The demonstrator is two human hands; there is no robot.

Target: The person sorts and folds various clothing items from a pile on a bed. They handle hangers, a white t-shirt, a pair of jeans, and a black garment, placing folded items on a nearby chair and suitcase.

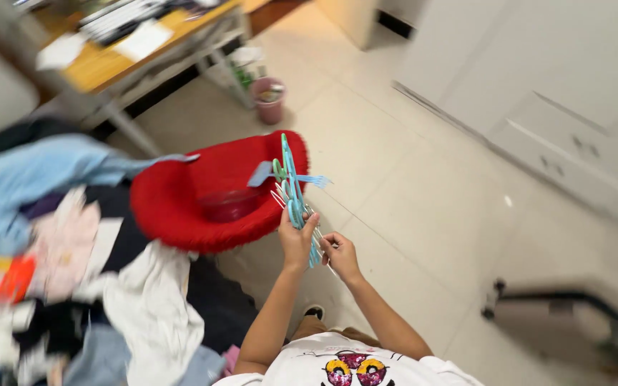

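Pale blue plastic hangers (291,187), thin and flat, stand bunched upright in front of the person, above a round, fuzzy red seat (187,204). The left hand (297,239) is closed around the bundle's lower part, thumb against it. The right hand (340,255), just beside, pinches thin wire ends at the bottom of the bundle. Soft crumpled clothes (73,257) lie heaped to the left on glossy pale floor tiles (423,200).
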